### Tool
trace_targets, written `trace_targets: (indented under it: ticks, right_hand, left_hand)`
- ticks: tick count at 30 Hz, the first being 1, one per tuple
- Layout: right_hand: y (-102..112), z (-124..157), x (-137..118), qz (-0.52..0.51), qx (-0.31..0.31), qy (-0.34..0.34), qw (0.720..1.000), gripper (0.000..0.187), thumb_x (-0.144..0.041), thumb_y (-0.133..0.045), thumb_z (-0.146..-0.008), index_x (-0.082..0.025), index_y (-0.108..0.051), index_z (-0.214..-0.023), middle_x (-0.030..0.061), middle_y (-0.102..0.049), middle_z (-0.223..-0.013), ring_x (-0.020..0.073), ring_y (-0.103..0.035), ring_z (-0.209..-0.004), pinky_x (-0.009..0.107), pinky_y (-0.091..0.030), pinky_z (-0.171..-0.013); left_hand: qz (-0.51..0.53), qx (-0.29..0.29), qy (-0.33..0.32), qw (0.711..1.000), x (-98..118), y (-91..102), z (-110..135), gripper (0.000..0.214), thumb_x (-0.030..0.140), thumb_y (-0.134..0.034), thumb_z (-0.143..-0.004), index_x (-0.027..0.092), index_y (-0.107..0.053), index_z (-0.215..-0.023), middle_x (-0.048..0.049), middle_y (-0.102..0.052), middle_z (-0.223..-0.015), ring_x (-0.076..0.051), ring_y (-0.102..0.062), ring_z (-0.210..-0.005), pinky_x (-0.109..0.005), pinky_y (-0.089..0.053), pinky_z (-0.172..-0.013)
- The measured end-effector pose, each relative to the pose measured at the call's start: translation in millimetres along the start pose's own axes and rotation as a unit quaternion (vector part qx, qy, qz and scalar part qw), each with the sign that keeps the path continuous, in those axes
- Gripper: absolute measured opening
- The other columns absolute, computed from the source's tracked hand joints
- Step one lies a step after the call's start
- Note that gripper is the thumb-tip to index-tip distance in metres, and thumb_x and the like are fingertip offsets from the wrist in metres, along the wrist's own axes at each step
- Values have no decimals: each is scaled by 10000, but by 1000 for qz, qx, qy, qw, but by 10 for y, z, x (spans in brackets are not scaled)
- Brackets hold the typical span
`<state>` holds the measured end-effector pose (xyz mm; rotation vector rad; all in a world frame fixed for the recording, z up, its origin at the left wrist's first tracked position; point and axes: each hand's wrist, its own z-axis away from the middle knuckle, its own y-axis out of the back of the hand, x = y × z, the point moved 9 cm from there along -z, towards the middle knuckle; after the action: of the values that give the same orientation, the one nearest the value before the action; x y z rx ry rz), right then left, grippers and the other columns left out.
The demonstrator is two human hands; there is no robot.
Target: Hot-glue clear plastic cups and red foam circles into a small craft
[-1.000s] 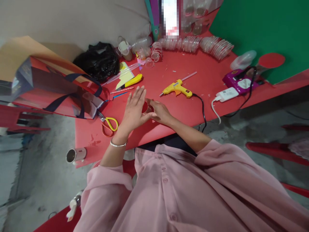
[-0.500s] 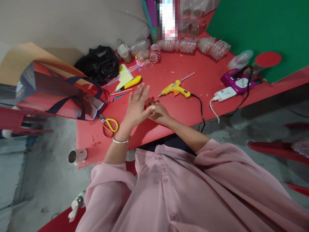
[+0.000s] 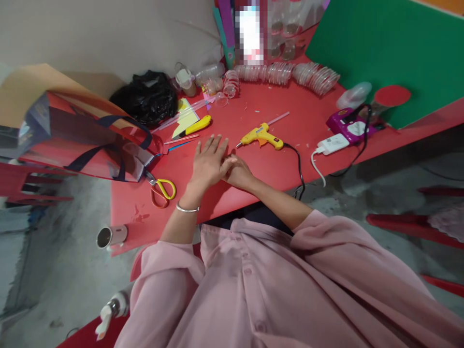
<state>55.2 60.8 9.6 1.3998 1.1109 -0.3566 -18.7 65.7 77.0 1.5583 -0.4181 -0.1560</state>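
Observation:
My left hand [image 3: 209,163] is over the red table with its fingers spread and nothing visible in it. Its thumb side touches my right hand [image 3: 238,172], whose fingers are mostly hidden behind the left one. Just beyond the right hand lies a yellow glue gun [image 3: 261,136], with a clear glue stick poking out of its back. A yellow utility knife [image 3: 197,126] rests past my left fingertips, beside a thin blue strip [image 3: 179,145] and a pinkish striped strip [image 3: 183,139]. Scissors with yellow and orange handles [image 3: 163,192] are to the left.
Stacked clear plastic pieces [image 3: 279,73] line the back. At the left stand a paper bag [image 3: 83,140] and a black plastic bag [image 3: 145,99]. A mug [image 3: 118,234] is at the near left edge. On the right are a purple power socket [image 3: 351,128], a white charger [image 3: 332,144] and a green board [image 3: 395,58].
My left hand has lowered and turned flatter, its fingers now lower in view. My right hand's fingers have slipped further behind it. The view has shifted slightly.

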Motion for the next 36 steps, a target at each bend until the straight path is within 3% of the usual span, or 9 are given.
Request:
trace_targets:
  ticks: [18, 32, 36]
  right_hand:
    - [-44, 1, 15, 8, 17, 24, 1000, 250, -281, -681, -955, -215, -748, -1186, 106, -790, -1173, 277, -679, -1093, 400, -547, -959]
    - [-18, 10, 1, -20, 4, 0, 1000, 308, -319, -710, -964, -214, -751, -1251, 121, -798, -1198, 279, -707, -1091, 393, -568, -957]
    - [54, 71, 42, -19, 29, -9, 999, 277, -333, -736, -941, -221, -768, -1192, 120, -794, -1178, 292, -709, -1100, 410, -585, -932]
  left_hand:
    - [-16, 11, -1, 1000, -22, -32, -14, 802, 761, -341, -1076, 229, -593, -1619, -163, -471, -1752, -408, -374, -1660, -665, -241, -1352]
    - [-39, 17, 2, 999, -3, -32, -7, 765, 741, -327, -1089, 247, -620, -1594, -138, -509, -1731, -383, -451, -1615, -615, -291, -1342]
    - [-40, 22, 5, 999, 16, -5, 9, 756, 729, -315, -1096, 244, -630, -1584, -137, -514, -1728, -376, -466, -1605, -602, -312, -1334]
